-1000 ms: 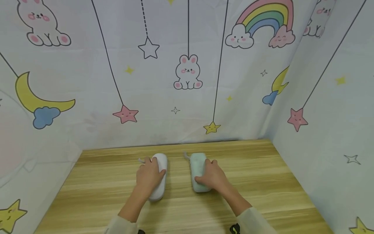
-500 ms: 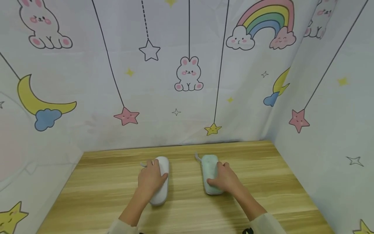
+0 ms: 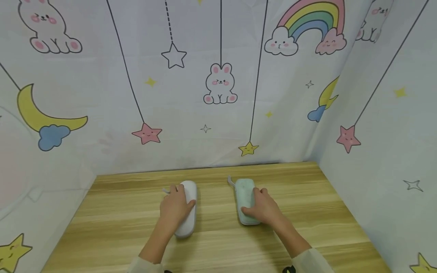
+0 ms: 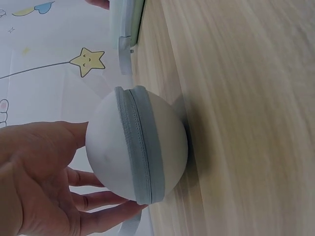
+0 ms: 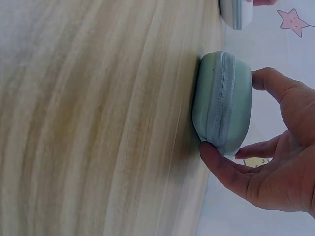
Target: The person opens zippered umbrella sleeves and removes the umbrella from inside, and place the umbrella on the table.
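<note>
Two zippered cases lie lengthwise on the wooden table, side by side with a gap between them. My left hand (image 3: 175, 206) grips the white case (image 3: 190, 193) from above, thumb on its right side and fingers over its left. In the left wrist view, a grey zipper band (image 4: 141, 145) runs round this rounded case. The mint green case (image 3: 244, 193) is held by my right hand (image 3: 264, 207), thumb on top and fingers at its right side. Its closed zipper (image 5: 221, 98) shows in the right wrist view. Each case has a small grey strap at its far left.
The wooden table (image 3: 119, 216) meets a white printed cloth (image 3: 184, 98) hung at the back and both sides. Bunnies, stars, moons and a rainbow (image 3: 310, 22) are printed on it. Nearest the cases stands the back cloth.
My right hand has shifted the mint green case to the right along the table, widening the gap. The white case and my left hand have moved very slightly toward me.
</note>
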Demonstrator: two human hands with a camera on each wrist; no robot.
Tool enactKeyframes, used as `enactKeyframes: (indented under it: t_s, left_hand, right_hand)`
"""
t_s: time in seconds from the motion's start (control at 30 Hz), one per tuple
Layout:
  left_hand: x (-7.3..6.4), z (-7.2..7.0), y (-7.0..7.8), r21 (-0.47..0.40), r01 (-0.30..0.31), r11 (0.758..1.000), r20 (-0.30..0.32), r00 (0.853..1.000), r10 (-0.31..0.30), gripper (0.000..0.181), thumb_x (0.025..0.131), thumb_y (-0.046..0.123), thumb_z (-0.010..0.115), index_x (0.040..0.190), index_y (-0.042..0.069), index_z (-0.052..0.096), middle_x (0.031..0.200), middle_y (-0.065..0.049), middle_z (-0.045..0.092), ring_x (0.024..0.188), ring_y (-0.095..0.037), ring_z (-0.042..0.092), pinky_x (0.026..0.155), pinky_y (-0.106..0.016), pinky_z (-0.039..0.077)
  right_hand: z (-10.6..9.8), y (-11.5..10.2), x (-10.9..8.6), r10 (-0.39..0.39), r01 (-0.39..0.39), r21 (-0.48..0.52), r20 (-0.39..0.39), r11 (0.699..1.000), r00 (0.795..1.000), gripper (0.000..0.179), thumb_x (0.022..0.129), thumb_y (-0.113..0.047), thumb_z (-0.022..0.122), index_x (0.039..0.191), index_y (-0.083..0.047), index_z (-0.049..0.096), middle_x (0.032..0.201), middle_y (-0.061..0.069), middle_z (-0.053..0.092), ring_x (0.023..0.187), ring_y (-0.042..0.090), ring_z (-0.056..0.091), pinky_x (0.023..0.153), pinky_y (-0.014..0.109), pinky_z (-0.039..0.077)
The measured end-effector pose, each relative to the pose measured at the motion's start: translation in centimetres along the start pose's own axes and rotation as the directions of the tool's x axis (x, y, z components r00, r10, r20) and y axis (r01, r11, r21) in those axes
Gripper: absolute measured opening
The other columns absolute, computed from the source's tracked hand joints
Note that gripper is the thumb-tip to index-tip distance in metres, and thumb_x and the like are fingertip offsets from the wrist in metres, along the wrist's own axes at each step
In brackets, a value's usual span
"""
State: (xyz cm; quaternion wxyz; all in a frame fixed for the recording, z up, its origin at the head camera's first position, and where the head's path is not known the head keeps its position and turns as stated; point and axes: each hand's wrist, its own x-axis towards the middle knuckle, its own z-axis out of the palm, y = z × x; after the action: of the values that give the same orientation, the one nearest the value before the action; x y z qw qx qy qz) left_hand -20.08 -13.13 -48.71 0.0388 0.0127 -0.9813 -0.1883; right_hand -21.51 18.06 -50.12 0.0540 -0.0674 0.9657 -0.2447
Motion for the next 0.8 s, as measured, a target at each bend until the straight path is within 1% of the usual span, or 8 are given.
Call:
enactKeyframes:
  t_s: [0.13, 0.27, 0.33, 0.43, 0.53, 0.6, 0.73, 0.8]
  left_hand:
    - [-0.2, 0.1, 0.2, 0.011, -0.008, 1.000, -0.016, 1.000, 0.008, 0.066, 0.094, 0.036, 0.082, 0.132, -0.011, 0.054, 0.124, -0.033, 0.054, 0.074, -0.043, 0.063, 0.059, -0.054, 0.056]
    - [-0.5, 0.3, 0.0, 0.025, -0.006, 1.000, -0.035, 0.999, 0.007, 0.064, 0.095, 0.038, 0.081, 0.129, -0.010, 0.056, 0.123, -0.031, 0.054, 0.077, -0.044, 0.064, 0.059, -0.055, 0.056]
    - [-0.5, 0.5, -0.2, 0.021, 0.004, 1.000, -0.038, 0.999, -0.003, 0.064, 0.095, 0.040, 0.080, 0.130, -0.009, 0.057, 0.123, -0.030, 0.055, 0.079, -0.044, 0.064, 0.060, -0.056, 0.056]
    - [-0.6, 0.7, -0.5, -0.002, 0.019, 1.000, -0.042, 0.999, -0.020, 0.069, 0.095, 0.044, 0.080, 0.136, -0.006, 0.056, 0.125, -0.028, 0.055, 0.087, -0.046, 0.065, 0.064, -0.058, 0.056]
    - [-0.7, 0.8, -0.9, -0.049, 0.038, 0.998, -0.054, 0.998, -0.041, 0.074, 0.094, 0.046, 0.079, 0.141, -0.004, 0.055, 0.128, -0.028, 0.054, 0.094, -0.047, 0.067, 0.067, -0.061, 0.057]
    - [-0.9, 0.8, -1.2, -0.077, 0.050, 0.996, -0.061, 0.997, -0.055, 0.077, 0.095, 0.048, 0.078, 0.144, -0.006, 0.053, 0.129, -0.029, 0.053, 0.095, -0.048, 0.068, 0.069, -0.062, 0.057]
    - [-1.0, 0.6, -1.5, -0.101, 0.075, 0.992, -0.061, 0.995, -0.081, 0.077, 0.098, 0.046, 0.074, 0.145, -0.009, 0.050, 0.127, -0.034, 0.053, 0.090, -0.049, 0.069, 0.070, -0.062, 0.057]
    - [-1.0, 0.3, -1.5, -0.108, 0.084, 0.991, -0.043, 0.995, -0.089, 0.076, 0.099, 0.045, 0.072, 0.146, -0.010, 0.049, 0.127, -0.037, 0.054, 0.093, -0.050, 0.069, 0.072, -0.062, 0.057]
  right_hand:
    - [-0.2, -0.1, -0.3, 0.005, -0.005, 0.012, -0.001, 1.000, 1.000, 0.092, 0.087, -0.042, 0.085, 0.149, 0.013, 0.046, 0.129, 0.028, 0.053, 0.099, 0.031, 0.061, 0.088, 0.052, 0.055]
    - [0.0, -0.2, -0.4, -0.002, 0.002, -0.013, -0.009, 1.000, 1.000, 0.092, 0.088, -0.041, 0.083, 0.151, 0.014, 0.045, 0.135, 0.030, 0.052, 0.111, 0.037, 0.059, 0.095, 0.053, 0.054]
    - [0.0, -0.5, -0.4, -0.016, 0.016, -0.033, -0.020, 0.999, 1.000, 0.089, 0.088, -0.040, 0.082, 0.149, 0.015, 0.046, 0.136, 0.031, 0.052, 0.117, 0.041, 0.056, 0.098, 0.055, 0.052]
    - [0.1, -1.0, -0.5, -0.060, 0.055, -0.084, -0.056, 0.995, 0.997, 0.081, 0.088, -0.036, 0.081, 0.144, 0.014, 0.052, 0.133, 0.029, 0.053, 0.122, 0.045, 0.052, 0.100, 0.056, 0.050]
    - [0.3, -1.5, -0.6, -0.123, 0.108, -0.134, -0.106, 0.985, 0.987, 0.073, 0.088, -0.032, 0.080, 0.141, 0.012, 0.056, 0.132, 0.027, 0.054, 0.124, 0.045, 0.050, 0.100, 0.058, 0.048]
    - [0.6, -1.8, -0.7, -0.163, 0.143, -0.139, -0.140, 0.980, 0.977, 0.069, 0.090, -0.031, 0.079, 0.140, 0.011, 0.058, 0.134, 0.026, 0.055, 0.125, 0.045, 0.050, 0.100, 0.060, 0.048]
    - [1.1, -2.9, -0.8, -0.228, 0.217, -0.076, -0.195, 0.973, 0.954, 0.064, 0.095, -0.030, 0.078, 0.143, 0.008, 0.057, 0.135, 0.023, 0.056, 0.125, 0.042, 0.051, 0.099, 0.059, 0.049]
    - [1.5, -3.6, -0.9, -0.258, 0.255, -0.041, -0.217, 0.966, 0.941, 0.063, 0.096, -0.029, 0.077, 0.144, 0.007, 0.057, 0.134, 0.021, 0.057, 0.125, 0.041, 0.052, 0.099, 0.057, 0.050]
